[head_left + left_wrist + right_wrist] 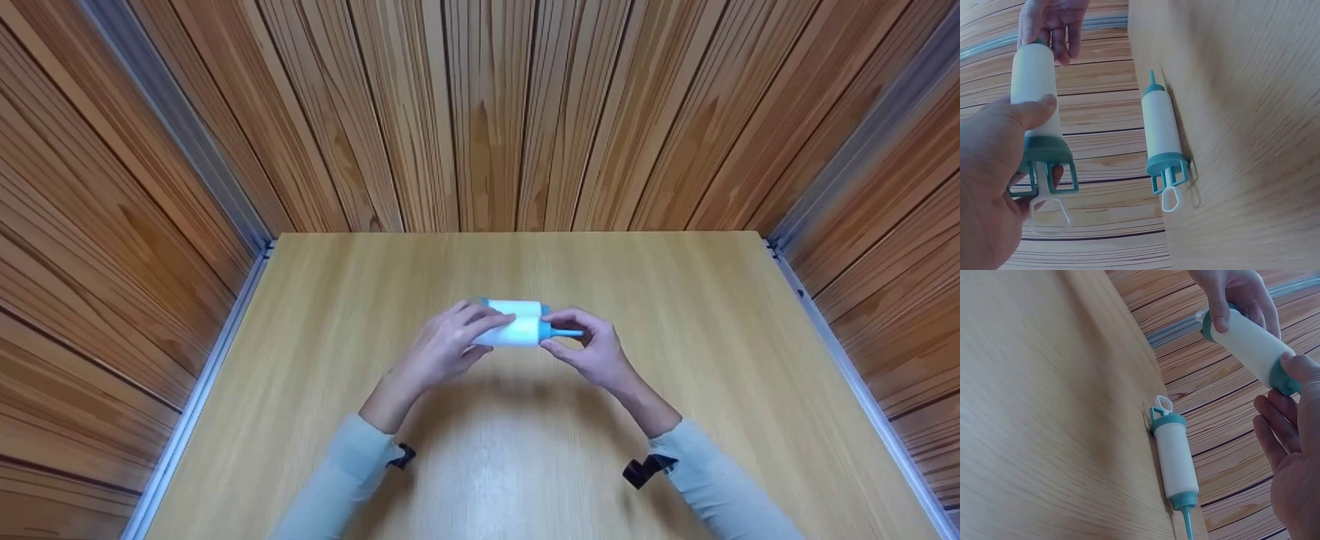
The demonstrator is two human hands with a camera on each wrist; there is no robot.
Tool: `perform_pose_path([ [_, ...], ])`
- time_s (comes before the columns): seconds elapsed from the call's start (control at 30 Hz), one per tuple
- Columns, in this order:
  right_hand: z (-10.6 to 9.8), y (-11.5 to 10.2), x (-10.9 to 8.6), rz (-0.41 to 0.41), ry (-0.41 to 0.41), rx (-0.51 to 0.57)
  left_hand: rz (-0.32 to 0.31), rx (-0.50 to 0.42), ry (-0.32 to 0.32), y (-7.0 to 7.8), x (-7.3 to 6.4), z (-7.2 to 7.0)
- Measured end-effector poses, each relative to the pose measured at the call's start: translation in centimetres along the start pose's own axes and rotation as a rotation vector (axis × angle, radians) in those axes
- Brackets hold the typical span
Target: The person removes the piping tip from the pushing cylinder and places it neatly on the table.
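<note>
A white syringe (1034, 73) with teal ends and a looped pull handle is held above the table between both hands. My left hand (448, 341) grips its barrel near the handle end, thumb laid along the side in the left wrist view. At the opposite end, my right hand (596, 349) pinches the teal nozzle cap (1282, 378) between thumb and fingers. A second, similar syringe (1176, 458) lies on the table beyond the hands, nozzle to the right. In the head view the two syringes overlap, so their outlines are hard to separate.
The light wooden table (315, 360) stretches around the hands. Wood-plank walls (487, 112) stand behind and at both sides, with grey metal rails (202, 397) along the table's side edges. Dark straps (649, 470) hang at the wrists.
</note>
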State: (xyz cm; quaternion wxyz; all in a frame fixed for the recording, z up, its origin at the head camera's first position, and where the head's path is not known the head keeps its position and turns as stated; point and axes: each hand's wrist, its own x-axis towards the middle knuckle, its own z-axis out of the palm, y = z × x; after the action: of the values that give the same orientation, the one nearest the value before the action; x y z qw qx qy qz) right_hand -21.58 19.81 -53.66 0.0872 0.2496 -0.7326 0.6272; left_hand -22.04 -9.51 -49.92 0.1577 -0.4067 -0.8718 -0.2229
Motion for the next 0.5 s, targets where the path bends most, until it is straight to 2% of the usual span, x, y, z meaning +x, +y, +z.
perform_pose_path([
  [0.17, -0.2, -0.1, -0.1, -0.055, -0.038, -0.004, 0.030, -0.019, 0.022, 0.3, -0.1, -0.3],
  [0.33, -0.2, -0.4, -0.2, -0.061, -0.072, 0.021, 0.037, -0.043, 0.032, 0.6, 0.0, -0.7],
  [0.5, 0.0, -0.9, -0.4, -0.098, -0.069, 0.032, 0.058, -0.003, 0.046, 1.1, -0.2, -0.9],
])
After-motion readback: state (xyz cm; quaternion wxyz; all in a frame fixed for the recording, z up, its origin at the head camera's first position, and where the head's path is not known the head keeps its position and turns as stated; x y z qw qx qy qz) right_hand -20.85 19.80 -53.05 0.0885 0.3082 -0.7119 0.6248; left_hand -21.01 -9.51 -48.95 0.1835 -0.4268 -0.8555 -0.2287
